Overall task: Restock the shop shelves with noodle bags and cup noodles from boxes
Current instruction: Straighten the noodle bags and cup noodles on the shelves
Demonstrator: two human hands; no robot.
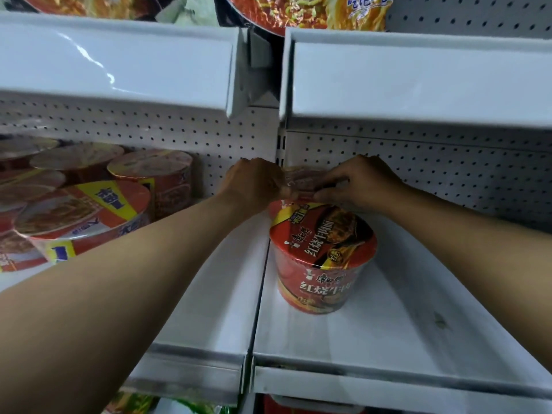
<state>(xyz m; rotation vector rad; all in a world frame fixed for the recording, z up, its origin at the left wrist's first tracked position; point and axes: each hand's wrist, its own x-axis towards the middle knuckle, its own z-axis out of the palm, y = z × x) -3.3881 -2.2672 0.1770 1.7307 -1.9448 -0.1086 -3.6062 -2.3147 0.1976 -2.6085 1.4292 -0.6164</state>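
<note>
A red cup of noodles [324, 258] stands on the white right-hand shelf [388, 330], near its left edge. Behind it, close to the pegboard back, a second red cup [301, 179] is held between both hands; only its lid and upper rim show. My left hand [254, 182] grips that cup's left side. On its right rim my right hand [358, 183] curls its fingers. Whether the rear cup rests on the shelf is hidden by the front cup.
Several orange-red noodle cups [89, 204] crowd the left shelf. Upper shelves with white price rails [418, 82] overhang and carry noodle bags [298, 10]. Bare shelf board lies to the right of the front cup. More packets [134, 404] show below.
</note>
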